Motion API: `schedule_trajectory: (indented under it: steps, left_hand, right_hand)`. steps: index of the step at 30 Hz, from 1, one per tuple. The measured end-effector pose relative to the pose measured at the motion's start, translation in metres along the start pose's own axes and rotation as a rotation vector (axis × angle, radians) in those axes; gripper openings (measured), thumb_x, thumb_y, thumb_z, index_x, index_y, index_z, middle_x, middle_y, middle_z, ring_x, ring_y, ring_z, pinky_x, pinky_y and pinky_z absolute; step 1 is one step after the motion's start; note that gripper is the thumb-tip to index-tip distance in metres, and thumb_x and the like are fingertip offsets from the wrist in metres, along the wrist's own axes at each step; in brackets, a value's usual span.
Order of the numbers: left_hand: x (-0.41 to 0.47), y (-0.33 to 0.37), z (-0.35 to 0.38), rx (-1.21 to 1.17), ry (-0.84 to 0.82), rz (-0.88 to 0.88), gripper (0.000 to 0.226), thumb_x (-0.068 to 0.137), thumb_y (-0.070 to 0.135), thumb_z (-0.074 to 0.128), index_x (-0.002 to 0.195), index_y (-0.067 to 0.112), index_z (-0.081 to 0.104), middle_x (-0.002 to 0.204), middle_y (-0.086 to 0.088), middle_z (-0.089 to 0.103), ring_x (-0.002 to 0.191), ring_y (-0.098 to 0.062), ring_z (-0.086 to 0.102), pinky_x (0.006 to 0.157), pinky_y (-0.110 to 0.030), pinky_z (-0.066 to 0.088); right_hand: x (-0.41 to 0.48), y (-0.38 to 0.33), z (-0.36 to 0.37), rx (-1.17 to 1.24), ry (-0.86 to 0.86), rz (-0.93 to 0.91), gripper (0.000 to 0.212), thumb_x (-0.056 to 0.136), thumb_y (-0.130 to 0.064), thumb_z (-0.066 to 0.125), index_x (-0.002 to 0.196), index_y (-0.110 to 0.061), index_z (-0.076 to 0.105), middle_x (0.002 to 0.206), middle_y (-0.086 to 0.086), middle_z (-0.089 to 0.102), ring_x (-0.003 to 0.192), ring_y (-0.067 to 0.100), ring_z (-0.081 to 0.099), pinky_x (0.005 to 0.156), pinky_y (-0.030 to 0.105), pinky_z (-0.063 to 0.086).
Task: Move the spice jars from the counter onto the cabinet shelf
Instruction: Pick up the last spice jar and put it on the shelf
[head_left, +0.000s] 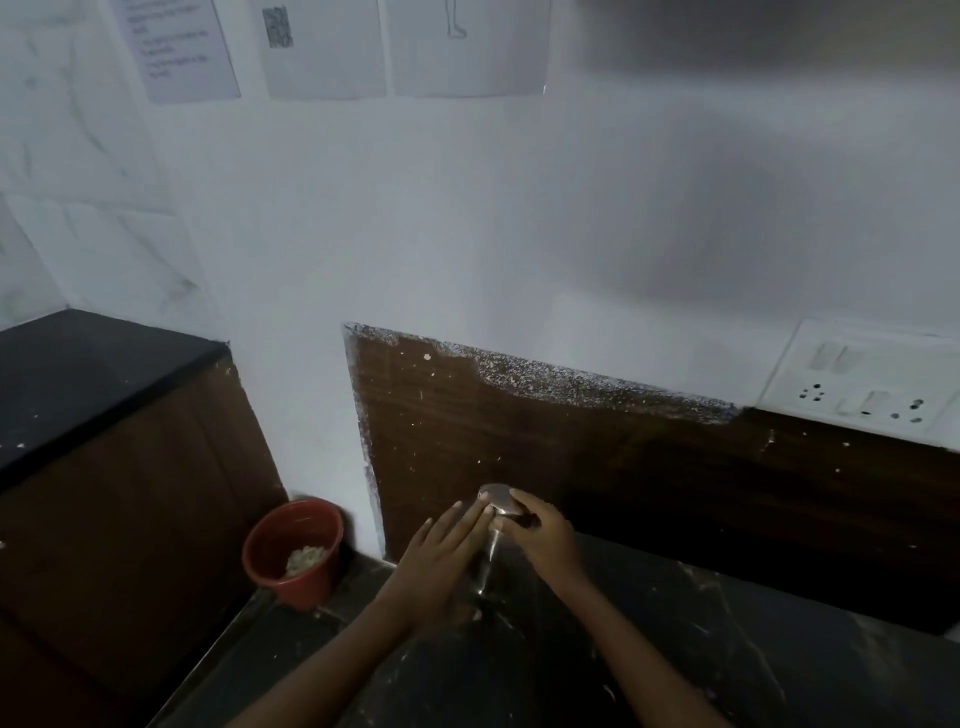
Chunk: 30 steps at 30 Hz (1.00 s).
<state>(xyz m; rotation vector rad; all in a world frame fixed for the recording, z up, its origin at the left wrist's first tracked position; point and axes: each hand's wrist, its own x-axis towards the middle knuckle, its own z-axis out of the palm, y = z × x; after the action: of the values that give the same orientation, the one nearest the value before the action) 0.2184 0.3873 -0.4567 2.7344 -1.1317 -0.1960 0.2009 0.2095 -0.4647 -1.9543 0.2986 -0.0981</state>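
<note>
We face a white wall (467, 234) with printed sheets (322, 47) taped high on it. Below us runs a dark stone counter (727, 649), backed by a brown wooden panel (597, 467). To the left stands a lower wooden unit with a black top (78, 379), and a red bucket (311, 582) sits on the floor between it and the counter. A white switch plate (862, 379) is on the wall at the right.

One spice jar (485, 561), clear with a metal lid (497, 498), stands on the counter close to the panel. Our left hand (441, 561) lies flat against its side with the fingers straight. Our right hand (543, 535) curls over the lid from the other side.

We judge the task to be at an early stage for this jar: it is grasped but not yet lifted. No cabinet shelf and no other jars are in view, so we cannot tell how many are already stored or remain.
</note>
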Motion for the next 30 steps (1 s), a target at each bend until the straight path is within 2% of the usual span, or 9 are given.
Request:
schedule_trajectory:
  steps: [3, 6, 10, 16, 19, 21, 23, 25, 30]
  left_hand:
    - [-0.005, 0.029, -0.021, -0.008, 0.126, 0.162, 0.113, 0.073, 0.067, 0.054, 0.136, 0.039, -0.036, 0.147, 0.016, -0.038, 0.14, -0.008, -0.027, 0.115, -0.034, -0.006]
    - [-0.014, 0.075, -0.05, -0.176, 0.218, 0.292, 0.116, 0.071, 0.062, 0.059, 0.143, 0.034, -0.027, 0.152, 0.018, -0.027, 0.143, -0.005, -0.014, 0.117, -0.03, 0.005]
    - [-0.029, 0.141, -0.086, -0.391, 0.13, 0.413, 0.129, 0.066, 0.052, 0.076, 0.142, 0.034, -0.026, 0.15, 0.025, -0.026, 0.14, 0.007, -0.012, 0.111, -0.012, 0.009]
    - [-0.047, 0.235, -0.104, -0.537, 0.083, 0.476, 0.13, 0.059, 0.049, 0.084, 0.145, 0.039, -0.013, 0.147, 0.031, -0.015, 0.139, 0.007, 0.004, 0.115, -0.024, 0.023]
    - [-0.055, 0.27, -0.104, -0.578, 0.053, 0.491, 0.132, 0.055, 0.051, 0.084, 0.143, 0.042, -0.014, 0.146, 0.034, -0.014, 0.137, 0.01, 0.008, 0.114, -0.024, 0.027]
    - [-0.058, 0.294, -0.103, -0.577, 0.06, 0.518, 0.132, 0.054, 0.052, 0.084, 0.142, 0.044, -0.015, 0.144, 0.036, -0.015, 0.134, 0.016, 0.006, 0.111, -0.017, 0.026]
    - [-0.062, 0.317, -0.1, -0.57, 0.058, 0.527, 0.131, 0.055, 0.05, 0.084, 0.14, 0.045, -0.015, 0.142, 0.038, -0.014, 0.131, 0.02, 0.005, 0.104, -0.004, 0.022]
    - [-0.064, 0.335, -0.095, -0.588, 0.05, 0.541, 0.131, 0.055, 0.049, 0.085, 0.14, 0.045, -0.014, 0.142, 0.039, -0.013, 0.13, 0.022, 0.006, 0.102, -0.002, 0.021]
    - [-0.066, 0.365, -0.088, -0.616, 0.021, 0.538, 0.132, 0.056, 0.05, 0.085, 0.143, 0.043, -0.015, 0.145, 0.035, -0.015, 0.134, 0.014, 0.01, 0.112, -0.027, 0.031]
  right_hand:
    - [-0.035, -0.034, -0.052, 0.071, -0.091, -0.019, 0.037, 0.086, -0.035, 0.062, 0.122, -0.028, 0.054, 0.117, -0.006, 0.057, 0.099, 0.006, 0.057, 0.078, 0.026, 0.051]
    - [-0.074, -0.057, -0.109, 0.047, -0.124, -0.105, 0.029, 0.084, -0.044, 0.057, 0.111, -0.034, 0.057, 0.106, -0.012, 0.059, 0.093, 0.008, 0.061, 0.068, 0.024, 0.052]
    - [-0.126, -0.072, -0.173, -0.005, -0.127, -0.113, 0.04, 0.077, -0.055, 0.053, 0.111, -0.035, 0.06, 0.108, -0.009, 0.062, 0.093, 0.013, 0.065, 0.071, 0.032, 0.057]
    - [-0.216, -0.073, -0.253, 0.043, -0.107, -0.106, 0.042, 0.085, -0.053, 0.051, 0.124, -0.041, 0.046, 0.117, -0.011, 0.056, 0.097, 0.012, 0.064, 0.072, 0.027, 0.056]
    - [-0.261, -0.059, -0.292, 0.081, -0.198, -0.101, 0.087, 0.069, -0.054, 0.069, 0.14, -0.048, 0.019, 0.137, -0.015, 0.042, 0.107, 0.015, 0.061, 0.085, 0.031, 0.053]
    - [-0.29, -0.054, -0.315, 0.018, -0.261, -0.128, 0.112, 0.061, -0.038, 0.081, 0.139, -0.056, 0.003, 0.147, -0.027, 0.021, 0.117, 0.01, 0.054, 0.092, 0.032, 0.049]
    - [-0.313, -0.05, -0.327, -0.124, -0.298, -0.124, 0.124, 0.06, -0.028, 0.086, 0.133, -0.065, -0.007, 0.145, -0.039, 0.002, 0.122, -0.012, 0.039, 0.098, 0.017, 0.042]
    - [-0.328, -0.045, -0.333, -0.242, -0.267, -0.12, 0.128, 0.06, -0.027, 0.087, 0.129, -0.065, -0.014, 0.137, -0.046, -0.012, 0.115, -0.033, 0.018, 0.089, -0.003, 0.032]
    - [-0.349, -0.036, -0.344, -0.296, -0.166, -0.139, 0.121, 0.062, -0.026, 0.086, 0.118, -0.067, -0.013, 0.129, -0.044, -0.007, 0.11, -0.03, 0.012, 0.079, -0.01, 0.027]
